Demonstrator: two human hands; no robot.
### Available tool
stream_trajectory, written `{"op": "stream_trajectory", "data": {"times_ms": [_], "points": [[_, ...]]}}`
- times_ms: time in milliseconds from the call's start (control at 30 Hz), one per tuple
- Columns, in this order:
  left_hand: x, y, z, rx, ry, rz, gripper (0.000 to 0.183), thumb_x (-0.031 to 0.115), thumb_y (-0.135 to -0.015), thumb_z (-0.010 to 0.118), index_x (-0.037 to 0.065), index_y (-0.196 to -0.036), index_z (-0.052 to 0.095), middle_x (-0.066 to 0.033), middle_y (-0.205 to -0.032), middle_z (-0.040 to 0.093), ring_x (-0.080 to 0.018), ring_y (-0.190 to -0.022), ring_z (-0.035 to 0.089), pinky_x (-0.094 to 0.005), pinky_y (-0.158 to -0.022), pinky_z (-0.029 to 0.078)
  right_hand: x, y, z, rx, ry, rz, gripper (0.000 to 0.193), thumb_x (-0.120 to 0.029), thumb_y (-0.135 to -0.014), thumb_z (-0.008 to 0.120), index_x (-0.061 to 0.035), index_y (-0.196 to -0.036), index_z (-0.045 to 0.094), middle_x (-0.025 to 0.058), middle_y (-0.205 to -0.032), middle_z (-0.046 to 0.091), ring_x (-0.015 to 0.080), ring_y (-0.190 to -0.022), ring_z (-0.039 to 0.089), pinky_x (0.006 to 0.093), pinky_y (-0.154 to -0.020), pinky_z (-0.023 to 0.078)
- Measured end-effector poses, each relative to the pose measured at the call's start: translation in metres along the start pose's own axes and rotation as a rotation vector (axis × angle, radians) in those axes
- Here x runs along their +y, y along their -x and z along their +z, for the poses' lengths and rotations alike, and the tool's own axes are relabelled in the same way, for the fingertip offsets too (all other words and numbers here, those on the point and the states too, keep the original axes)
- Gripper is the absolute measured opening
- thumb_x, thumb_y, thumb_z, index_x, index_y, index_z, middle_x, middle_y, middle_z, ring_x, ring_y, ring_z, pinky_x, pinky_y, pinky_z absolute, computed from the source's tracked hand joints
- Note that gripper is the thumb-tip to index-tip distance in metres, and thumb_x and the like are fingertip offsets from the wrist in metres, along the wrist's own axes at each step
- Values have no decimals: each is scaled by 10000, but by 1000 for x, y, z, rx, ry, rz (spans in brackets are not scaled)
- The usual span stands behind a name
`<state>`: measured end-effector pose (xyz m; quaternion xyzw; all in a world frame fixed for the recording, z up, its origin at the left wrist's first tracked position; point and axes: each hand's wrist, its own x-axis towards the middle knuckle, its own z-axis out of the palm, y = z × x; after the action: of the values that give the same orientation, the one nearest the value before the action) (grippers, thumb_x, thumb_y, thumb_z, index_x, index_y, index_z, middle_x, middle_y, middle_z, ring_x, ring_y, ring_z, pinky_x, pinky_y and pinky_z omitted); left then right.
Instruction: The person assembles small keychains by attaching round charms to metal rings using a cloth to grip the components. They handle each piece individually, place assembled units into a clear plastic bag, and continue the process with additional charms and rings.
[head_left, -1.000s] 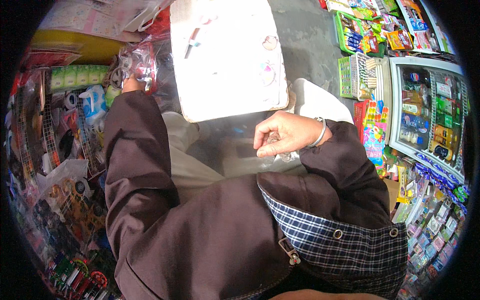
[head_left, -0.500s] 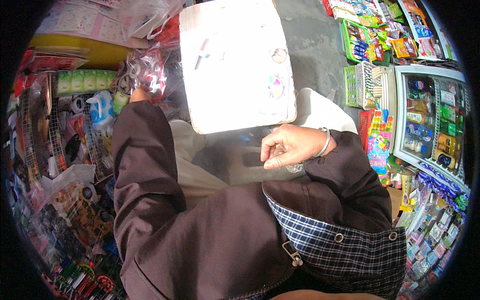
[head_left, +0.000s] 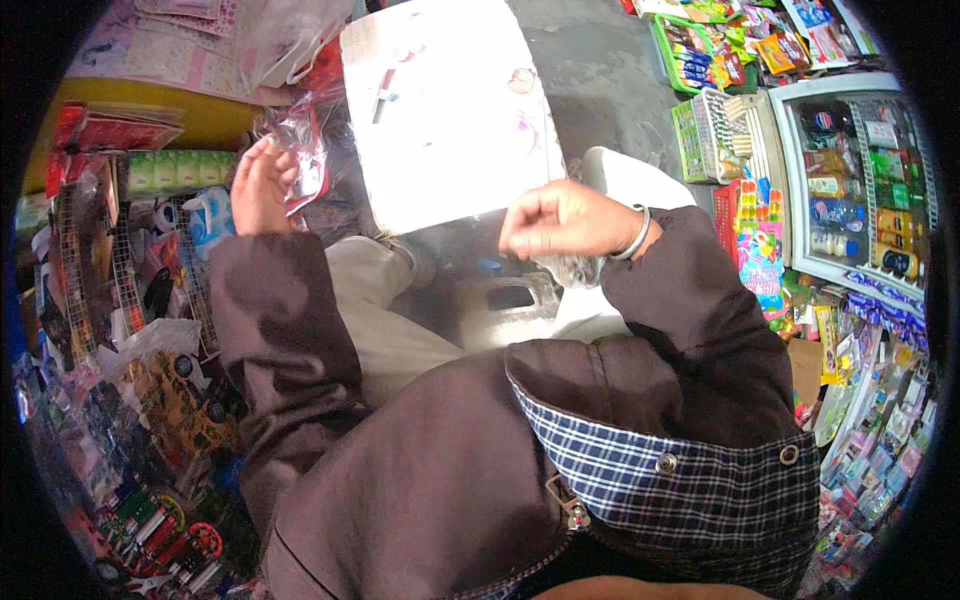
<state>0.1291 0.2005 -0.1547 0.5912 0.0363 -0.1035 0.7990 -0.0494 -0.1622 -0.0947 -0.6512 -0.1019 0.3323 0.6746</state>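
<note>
My left hand (head_left: 262, 188) is raised at the left of a white board, fingers bent inward. A tiny greenish speck shows at its fingertips, but I cannot make out what it is. Right beside it is a shiny clear plastic package (head_left: 308, 150) with red edging. My right hand (head_left: 575, 222), a silver bangle on its wrist, hovers just off the near right corner of the white board (head_left: 440, 165), fingers curled downward; anything in them is hidden. Crumpled clear plastic (head_left: 575, 270) shows beneath it. On the board lie a slim dark-and-white piece (head_left: 383, 97) and a round pinkish-edged piece (head_left: 522, 80).
Below the board, a pale stool (head_left: 510, 315) with a slot is between my knees. Wire racks of packaged goods (head_left: 185, 270) crowd the left. At right stand a glass-fronted drinks cooler (head_left: 785, 200), a white basket (head_left: 722, 130) and a green snack basket (head_left: 668, 50).
My left hand has drawn back from the plastic package and lifted into view. The right hand has moved slightly up toward the board. The whole view has shifted a little.
</note>
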Motion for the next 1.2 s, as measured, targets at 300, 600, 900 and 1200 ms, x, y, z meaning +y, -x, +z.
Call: {"op": "stream_trajectory", "data": {"times_ms": [300,600,900,1200], "points": [[-30,179,184,-328,381,-382,226,208,-921,570,43,-1074,584,-75,-1005,635,-198,-931,625,-307,-782,495,-6,12,50,641,-504,-479,149,-77,-892,520,0,-982,610,38,-856,604,86,-856,570,244,-739,468],[-67,205,195,-301,438,-436,237,144,-869,589,29,-1076,570,-21,-972,604,-121,-913,548,-280,-839,425,47,18,78,889,14,-269,165,-166,-920,530,-9,-960,559,53,-803,587,126,-725,554,287,-662,463],[-67,196,180,-203,40,-148,298,16,-850,665,-9,-1132,571,-67,-975,619,-184,-884,635,-250,-663,493,51,28,49,824,-656,-364,213,-166,-918,561,17,-1024,595,35,-972,612,87,-860,557,236,-770,453],[-71,195,180,-290,-16,-193,202,-12,-846,653,-21,-1042,609,-64,-921,654,-100,-808,604,-241,-733,512,47,24,72,669,-207,-302,175,-161,-922,573,2,-985,573,41,-869,634,79,-752,583,235,-646,465]]}}
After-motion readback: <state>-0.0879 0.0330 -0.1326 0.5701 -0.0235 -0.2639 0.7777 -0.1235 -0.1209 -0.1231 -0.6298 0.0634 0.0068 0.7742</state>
